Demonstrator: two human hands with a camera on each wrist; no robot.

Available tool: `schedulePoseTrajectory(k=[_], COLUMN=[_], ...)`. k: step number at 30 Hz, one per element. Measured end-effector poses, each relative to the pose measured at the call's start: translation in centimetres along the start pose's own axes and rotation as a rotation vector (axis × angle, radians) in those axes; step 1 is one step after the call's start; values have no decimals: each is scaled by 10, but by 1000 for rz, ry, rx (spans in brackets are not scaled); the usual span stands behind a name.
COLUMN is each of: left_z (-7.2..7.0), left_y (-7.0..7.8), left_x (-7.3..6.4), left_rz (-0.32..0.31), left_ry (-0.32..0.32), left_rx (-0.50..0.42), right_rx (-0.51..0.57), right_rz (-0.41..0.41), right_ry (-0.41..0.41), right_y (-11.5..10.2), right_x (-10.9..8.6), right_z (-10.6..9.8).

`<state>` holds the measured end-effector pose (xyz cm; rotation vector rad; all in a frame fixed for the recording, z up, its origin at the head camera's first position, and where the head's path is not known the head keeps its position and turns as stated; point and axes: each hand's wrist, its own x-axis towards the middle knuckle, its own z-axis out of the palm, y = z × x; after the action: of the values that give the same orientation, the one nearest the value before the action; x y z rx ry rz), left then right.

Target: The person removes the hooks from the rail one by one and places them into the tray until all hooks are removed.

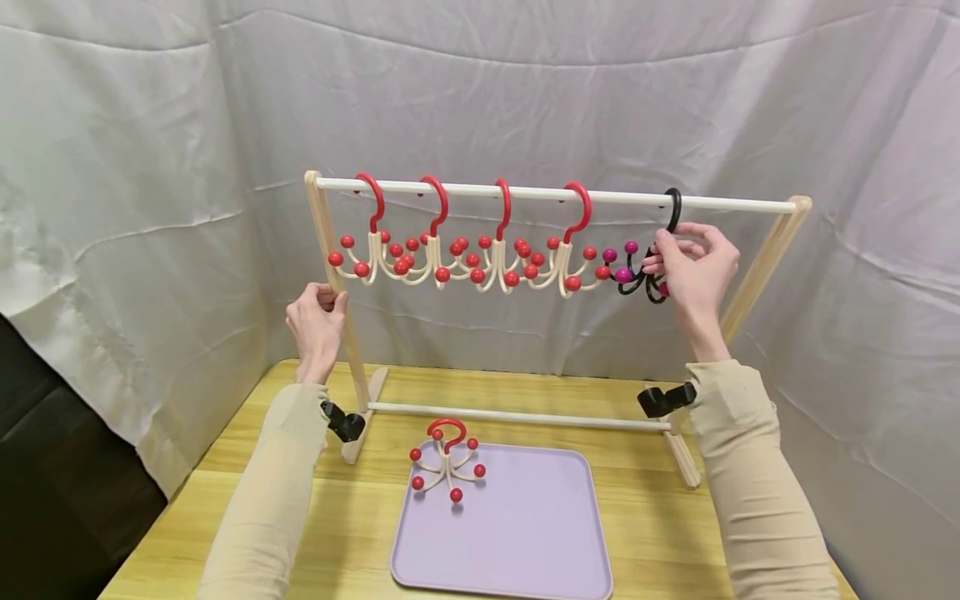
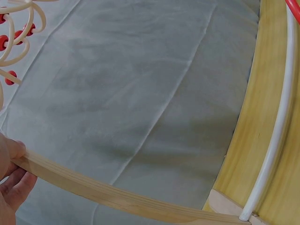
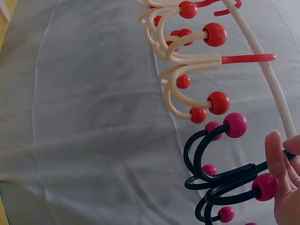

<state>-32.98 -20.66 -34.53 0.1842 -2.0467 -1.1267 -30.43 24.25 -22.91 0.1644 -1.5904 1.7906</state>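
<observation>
The black hanger [image 3: 232,178] with magenta beads is at the upper white rail [image 1: 465,192], hook over it, stem pinched by the right hand [image 1: 699,267]. Exposed rail runs rightward to the right upright [image 1: 761,262] and leftward to the nearest red-hooked hanger [image 1: 564,258], whose beads sit just beside the magenta ones. Three matching hangers [image 1: 432,257] follow leftward. The hook points up; the long axis is near vertical, top leaning right. The left hand [image 1: 317,321] pinches the left upright [image 1: 356,358]. Below, on the surface [image 1: 652,517], a lilac tray [image 1: 525,517] carries another red-hooked hanger [image 1: 447,462].
</observation>
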Motion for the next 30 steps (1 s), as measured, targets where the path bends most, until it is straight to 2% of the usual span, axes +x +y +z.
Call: schedulePoseTrajectory(k=[5,15,30], left_z=[1,0,-1], left_y=[-1,-1,-2], left_x=[1,1,1], left_rz=[20,30,14], left_ry=[9,11,-1], left_rx=[3,4,3], right_rx=[-74,-67,100], right_rz=[-12,-44,-119], right_ry=[-3,12,34], right_y=[-1,1,0], right_x=[2,5,5], right_z=[-2,-4,-5])
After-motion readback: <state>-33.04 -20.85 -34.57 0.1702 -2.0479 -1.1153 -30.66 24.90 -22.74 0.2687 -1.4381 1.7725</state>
